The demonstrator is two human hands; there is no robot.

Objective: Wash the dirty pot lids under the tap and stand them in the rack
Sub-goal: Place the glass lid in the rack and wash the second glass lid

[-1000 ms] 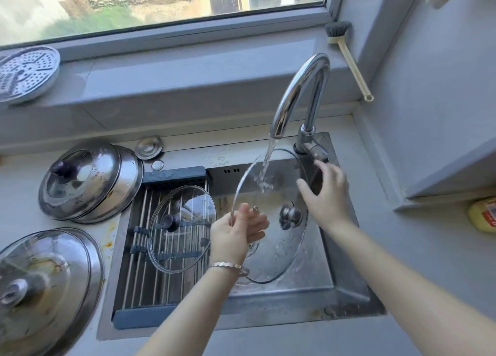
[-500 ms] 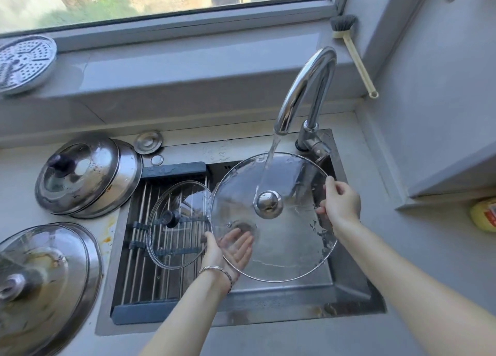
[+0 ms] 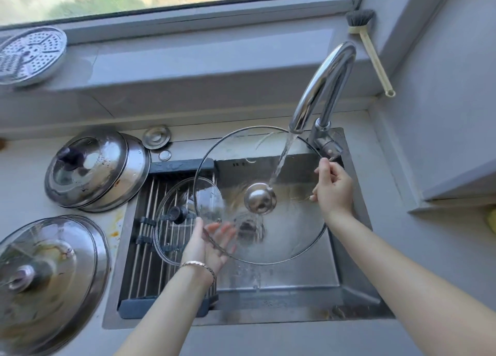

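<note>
Our right hand point(image 3: 334, 191) is pinching the right rim of the large glass lid point(image 3: 292, 221), and our left hand point(image 3: 212, 244), fingers spread flat, is cupping its lower left edge from beneath. We have been lifting the lid since a moment ago; the tap point(image 3: 322, 87) stream is now striking beside its steel knob point(image 3: 259, 198). The lid is hanging over the sink point(image 3: 357, 296). A smaller glass lid point(image 3: 174, 237) is lying on the roll-up rack point(image 3: 146, 245). Steel lids point(image 3: 94, 170) are waiting on the grey counter point(image 3: 268, 339).
</note>
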